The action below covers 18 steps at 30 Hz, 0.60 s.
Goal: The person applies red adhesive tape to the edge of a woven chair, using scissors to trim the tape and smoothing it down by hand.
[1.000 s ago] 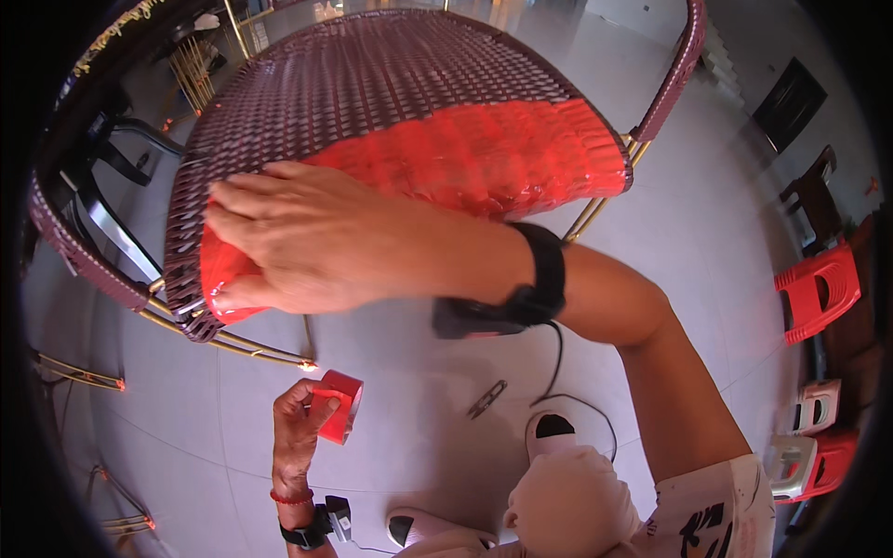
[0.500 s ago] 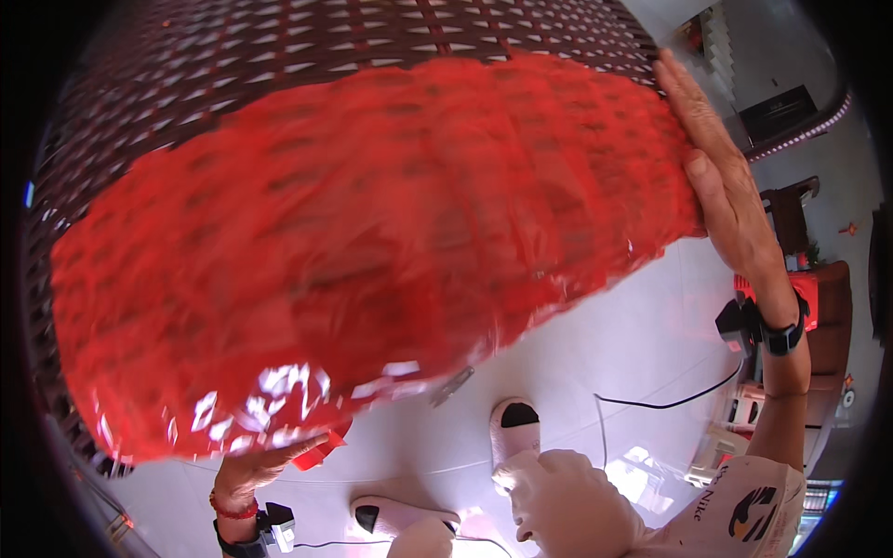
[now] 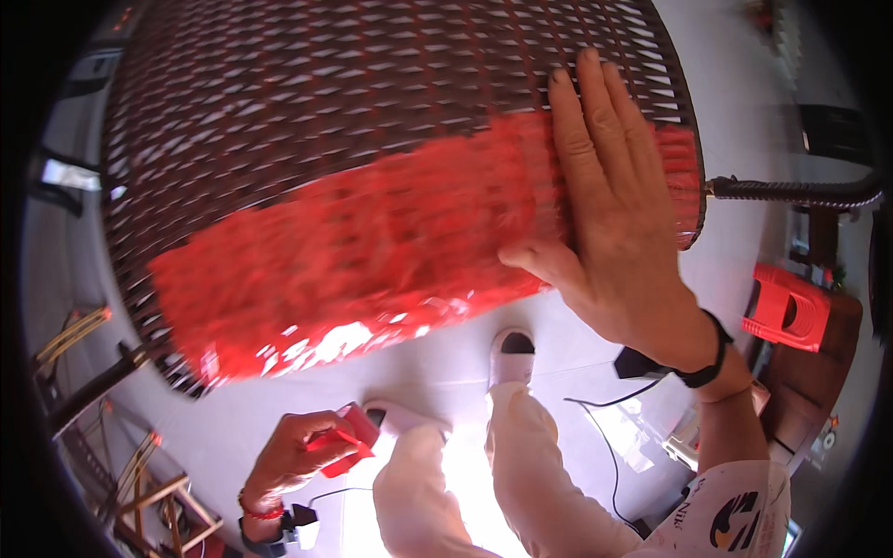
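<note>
My right hand [image 3: 614, 205] lies flat with fingers stretched on a shiny, wrinkled red plastic sheet [image 3: 391, 209], its fingertips reaching past the sheet onto brown woven rattan [image 3: 372, 93]. The sheet covers the near edge of this broad woven piece, and the weave pattern shows through it. Lower left, my left hand [image 3: 293, 451] is apart from the sheet. Its fingers are closed round a small red angular piece [image 3: 344, 442]; whether that is folded plastic or a box, I cannot tell.
A dark bar [image 3: 791, 191] sticks out from the right of the woven piece. At the right, a red plastic stool-like item [image 3: 786, 307] rests by brown furniture [image 3: 828, 363]. A wooden frame [image 3: 167, 511] stands lower left. A black cable [image 3: 609, 456] runs across the floor near my feet.
My right hand has moved from the sheet's right edge inward onto its top. The woven piece now appears lower and farther off. My left hand has come away from beneath the sheet, holding the red piece.
</note>
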Each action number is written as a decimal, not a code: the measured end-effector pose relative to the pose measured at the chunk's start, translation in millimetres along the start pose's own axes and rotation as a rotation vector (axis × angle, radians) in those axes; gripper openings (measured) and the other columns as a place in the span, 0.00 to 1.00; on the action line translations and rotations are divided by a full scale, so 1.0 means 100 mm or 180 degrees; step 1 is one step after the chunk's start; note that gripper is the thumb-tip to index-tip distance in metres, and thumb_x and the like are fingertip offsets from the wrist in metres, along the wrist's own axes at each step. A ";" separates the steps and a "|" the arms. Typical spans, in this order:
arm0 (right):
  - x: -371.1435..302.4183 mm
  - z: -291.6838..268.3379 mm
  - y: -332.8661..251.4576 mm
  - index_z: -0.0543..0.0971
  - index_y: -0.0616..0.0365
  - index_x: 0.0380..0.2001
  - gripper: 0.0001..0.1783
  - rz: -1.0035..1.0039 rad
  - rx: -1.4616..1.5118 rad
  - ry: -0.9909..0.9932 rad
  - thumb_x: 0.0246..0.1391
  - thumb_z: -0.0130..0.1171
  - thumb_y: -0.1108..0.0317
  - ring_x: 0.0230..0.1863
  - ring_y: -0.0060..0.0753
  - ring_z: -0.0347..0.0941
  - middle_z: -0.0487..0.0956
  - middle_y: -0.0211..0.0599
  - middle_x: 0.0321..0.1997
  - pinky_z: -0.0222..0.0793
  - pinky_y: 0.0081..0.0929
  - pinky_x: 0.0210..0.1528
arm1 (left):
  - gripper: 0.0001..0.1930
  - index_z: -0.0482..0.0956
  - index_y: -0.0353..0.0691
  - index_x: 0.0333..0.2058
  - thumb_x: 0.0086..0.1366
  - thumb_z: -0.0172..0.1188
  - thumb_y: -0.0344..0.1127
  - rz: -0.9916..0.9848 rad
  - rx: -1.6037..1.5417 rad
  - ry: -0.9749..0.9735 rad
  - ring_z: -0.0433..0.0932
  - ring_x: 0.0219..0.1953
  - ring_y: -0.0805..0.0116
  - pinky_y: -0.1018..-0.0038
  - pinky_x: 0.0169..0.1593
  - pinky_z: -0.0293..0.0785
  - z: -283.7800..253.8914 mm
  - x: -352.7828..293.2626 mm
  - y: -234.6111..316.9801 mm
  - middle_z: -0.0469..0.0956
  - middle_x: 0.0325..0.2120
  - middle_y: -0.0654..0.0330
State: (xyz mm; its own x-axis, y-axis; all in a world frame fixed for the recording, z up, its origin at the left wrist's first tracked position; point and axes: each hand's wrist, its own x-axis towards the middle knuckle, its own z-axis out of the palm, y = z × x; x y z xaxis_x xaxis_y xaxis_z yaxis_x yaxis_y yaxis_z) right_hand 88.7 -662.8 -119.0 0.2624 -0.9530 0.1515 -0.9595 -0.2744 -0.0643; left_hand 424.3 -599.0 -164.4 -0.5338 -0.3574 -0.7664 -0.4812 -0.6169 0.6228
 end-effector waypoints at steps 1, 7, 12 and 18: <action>0.01 0.01 -0.08 0.52 0.70 0.60 0.53 0.0164 0.0053 0.0047 0.46 0.46 0.33 0.66 0.56 0.46 0.49 0.57 0.66 0.44 0.43 0.63 | 0.06 0.77 0.34 0.30 0.55 0.62 0.28 -0.0109 -0.0090 0.0063 0.76 0.29 0.77 0.80 0.33 0.72 0.06 -0.15 0.01 0.78 0.24 0.62; 0.13 0.20 -0.57 0.57 0.78 0.55 0.55 0.0571 0.0171 0.0170 0.43 0.48 0.32 0.64 0.61 0.48 0.52 0.65 0.62 0.47 0.48 0.62 | 0.08 0.78 0.35 0.34 0.55 0.62 0.29 -0.0551 -0.0983 0.0434 0.75 0.31 0.76 0.79 0.35 0.71 0.49 -0.96 -0.07 0.77 0.26 0.62; 0.36 0.40 -1.37 0.49 0.69 0.61 0.54 0.0654 0.1240 0.0306 0.46 0.41 0.31 0.69 0.52 0.34 0.43 0.60 0.67 0.31 0.45 0.67 | 0.09 0.76 0.33 0.34 0.55 0.63 0.29 -0.0554 -0.1624 0.0600 0.74 0.32 0.74 0.77 0.37 0.72 0.88 -1.39 -0.04 0.76 0.28 0.61; 0.69 0.25 -2.01 0.50 0.60 0.63 0.47 -0.0451 0.1636 -0.0300 0.49 0.45 0.38 0.69 0.44 0.36 0.44 0.48 0.68 0.32 0.43 0.67 | 0.06 0.75 0.33 0.33 0.56 0.60 0.26 -0.0317 -0.1627 0.0646 0.76 0.30 0.73 0.77 0.34 0.73 1.09 -1.66 0.22 0.77 0.26 0.60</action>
State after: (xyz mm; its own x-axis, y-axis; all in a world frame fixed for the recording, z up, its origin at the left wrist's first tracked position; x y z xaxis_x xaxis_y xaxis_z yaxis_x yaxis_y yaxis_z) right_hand 301.9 -676.8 -119.9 0.4162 -0.9030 0.1062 -0.7462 -0.4060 -0.5275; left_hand 427.0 -476.6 -6.4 -0.3342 -0.3766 -0.8640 -0.0971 -0.8981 0.4290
